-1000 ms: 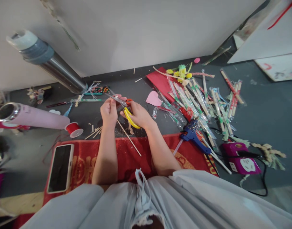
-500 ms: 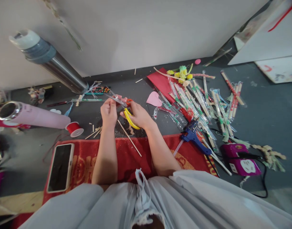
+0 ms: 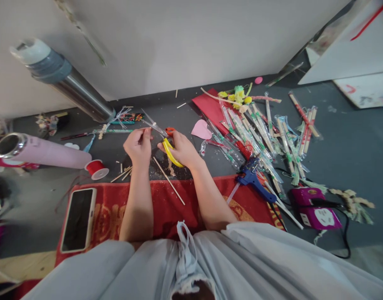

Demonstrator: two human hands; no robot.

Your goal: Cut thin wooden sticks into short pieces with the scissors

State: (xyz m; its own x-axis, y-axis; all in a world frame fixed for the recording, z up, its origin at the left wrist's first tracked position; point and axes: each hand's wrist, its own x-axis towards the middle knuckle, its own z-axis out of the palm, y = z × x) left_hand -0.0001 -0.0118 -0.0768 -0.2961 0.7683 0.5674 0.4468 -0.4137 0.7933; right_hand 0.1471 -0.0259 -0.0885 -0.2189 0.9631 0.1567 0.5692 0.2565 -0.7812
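My right hand (image 3: 181, 151) is closed on a pair of scissors (image 3: 172, 154) with yellow and orange handles. The blades point up and to the left and stand apart. My left hand (image 3: 138, 145) is closed in a pinch beside the blades, its fingertips close to them; what it holds is too small to make out. Below the hands, a thin wooden stick (image 3: 169, 181) lies partly on the red towel (image 3: 169, 208). Short cut stick pieces (image 3: 122, 174) lie by my left wrist, with fine crumbs around.
At left are a pink bottle (image 3: 50, 151), a steel bottle (image 3: 75, 89), a spool of red ribbon (image 3: 96, 169) and a phone (image 3: 79, 220). At right are a pink paper heart (image 3: 201, 129), several wrapped sticks (image 3: 254, 129), a blue glue gun (image 3: 255, 181) and a purple box (image 3: 316, 208).
My left hand has moved left and slightly down, away from the scissors. The scissor blades are now spread wider, and my right hand has stayed nearly in place.
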